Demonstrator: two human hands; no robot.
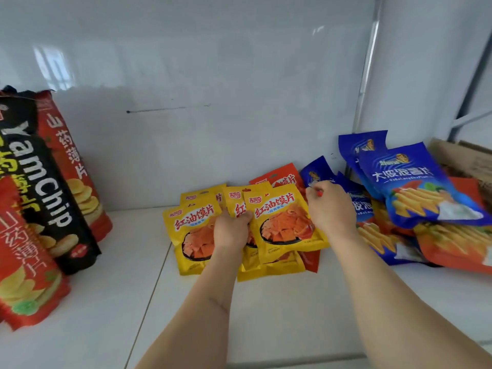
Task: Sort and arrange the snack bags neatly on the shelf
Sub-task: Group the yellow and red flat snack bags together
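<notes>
**Hands on snack bags at the shelf's back wall**

Left hand (pixel 232 228) grips yellow bags (pixel 282 222) lying on the white shelf (pixel 279 315). Right hand (pixel 328 206), fingers curled, touches a blue bag (pixel 316 173); whether it pinches cannot be told. Tall bags (pixel 48 187) stand left.

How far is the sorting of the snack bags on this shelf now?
Done: the tall red and black yam chip bags stand together at the left. In hand: the left hand grips yellow flat snack bags; the right hand reaches toward the orange bags behind. Left: the blue and orange fries bags lie in a loose heap.
</notes>
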